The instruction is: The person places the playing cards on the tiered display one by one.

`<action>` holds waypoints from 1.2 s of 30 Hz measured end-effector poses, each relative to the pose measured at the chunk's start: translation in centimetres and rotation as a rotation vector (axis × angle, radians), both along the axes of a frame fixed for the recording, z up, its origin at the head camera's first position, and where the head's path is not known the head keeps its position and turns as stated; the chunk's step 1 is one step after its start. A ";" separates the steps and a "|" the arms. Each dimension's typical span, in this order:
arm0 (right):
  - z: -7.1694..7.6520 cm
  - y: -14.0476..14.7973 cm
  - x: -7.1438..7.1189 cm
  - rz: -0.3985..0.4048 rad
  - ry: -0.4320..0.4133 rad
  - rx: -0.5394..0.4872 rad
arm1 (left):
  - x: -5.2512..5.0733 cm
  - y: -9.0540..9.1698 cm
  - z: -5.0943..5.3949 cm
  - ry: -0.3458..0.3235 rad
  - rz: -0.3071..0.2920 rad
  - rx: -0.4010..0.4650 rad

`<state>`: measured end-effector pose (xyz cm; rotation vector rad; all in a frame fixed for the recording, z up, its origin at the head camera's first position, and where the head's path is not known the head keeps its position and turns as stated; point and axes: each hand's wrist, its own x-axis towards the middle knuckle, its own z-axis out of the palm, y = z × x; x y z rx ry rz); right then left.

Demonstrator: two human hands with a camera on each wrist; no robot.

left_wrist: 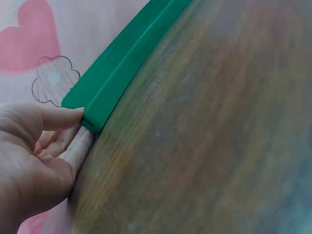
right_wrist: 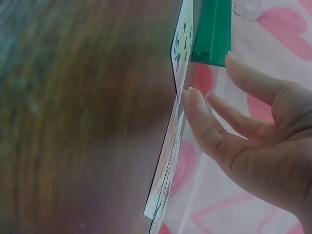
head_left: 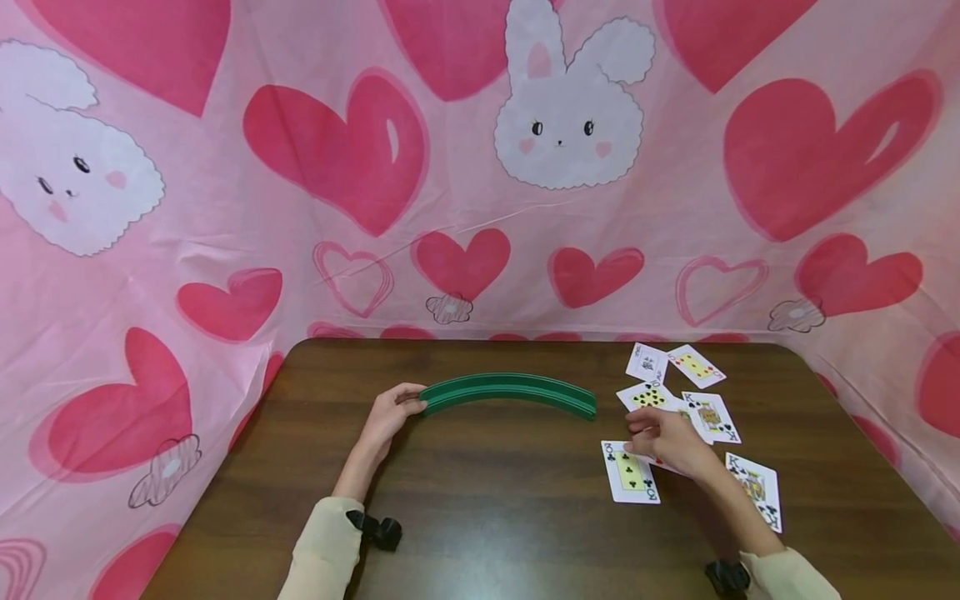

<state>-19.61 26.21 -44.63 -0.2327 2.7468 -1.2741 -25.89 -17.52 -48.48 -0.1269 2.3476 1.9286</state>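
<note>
A long, curved green card holder (head_left: 506, 386) with a groove along it stands on the table. My left hand (head_left: 390, 414) pinches its left end, thumb on the near side and fingers behind and under it, as the left wrist view shows. My right hand (head_left: 672, 442) is over the playing cards at the right. One fingertip touches or nearly touches a club card (head_left: 632, 479) with a yellow middle. In the right wrist view the thumb stands apart from the fingers, with nothing between them. A red-marked card under the right hand is mostly hidden.
Around my right hand lie a king of clubs (head_left: 756, 493), a king (head_left: 711, 417), a yellow-centred diamond card (head_left: 697, 367), a joker-like card (head_left: 647, 363) and a black-pip card (head_left: 645, 397). The brown wooden table (head_left: 487, 500) meets a pink heart-patterned cloth (head_left: 480, 192) at its back and sides.
</note>
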 end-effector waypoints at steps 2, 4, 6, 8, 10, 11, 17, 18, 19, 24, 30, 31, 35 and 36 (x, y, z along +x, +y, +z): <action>0.0 -0.1 0.0 0.014 -0.002 -0.007 | -0.1 0.0 0.0 -0.005 0.000 0.005; 0.0 -0.2 0.0 0.026 -0.009 -0.002 | 0.0 0.0 0.1 -0.017 0.001 0.010; -0.1 -0.3 -0.1 0.040 -0.012 0.028 | 0.1 0.0 0.3 -0.028 0.000 0.017; -0.1 -0.4 -0.2 0.064 -0.006 0.080 | 0.3 0.0 0.7 -0.033 -0.002 0.025; -0.2 -0.5 -0.4 0.075 0.007 0.136 | 0.6 0.1 1.3 -0.031 -0.007 0.030; -0.2 -0.6 -0.5 0.082 0.016 0.164 | 0.8 0.2 1.7 -0.029 -0.009 0.029; -0.5 -1.0 -0.8 0.074 0.033 0.330 | 1.5 0.6 2.8 -0.033 -0.012 0.011; -0.5 -1.1 -0.8 0.062 0.020 0.359 | 1.5 0.6 2.8 -0.036 -0.010 0.012; -0.5 -1.2 -0.7 0.042 -0.005 0.384 | 1.4 0.6 2.7 -0.039 -0.008 0.016; -0.1 -1.6 -0.6 -0.010 -0.092 0.442 | 0.7 0.2 1.4 -0.037 0.008 0.040; -0.1 -1.7 -0.3 0.015 -0.083 0.404 | 0.0 -0.1 0.0 -0.011 0.020 0.024; -0.1 -1.7 -0.3 0.021 -0.084 0.392 | 0.0 -0.1 -0.1 -0.005 0.021 0.020; -0.2 -1.6 -0.2 0.069 -0.078 0.320 | 0.0 0.0 -0.2 -0.001 0.022 0.022; -0.2 -1.5 -0.3 0.084 -0.074 0.294 | 0.0 0.0 -0.2 0.000 0.022 0.026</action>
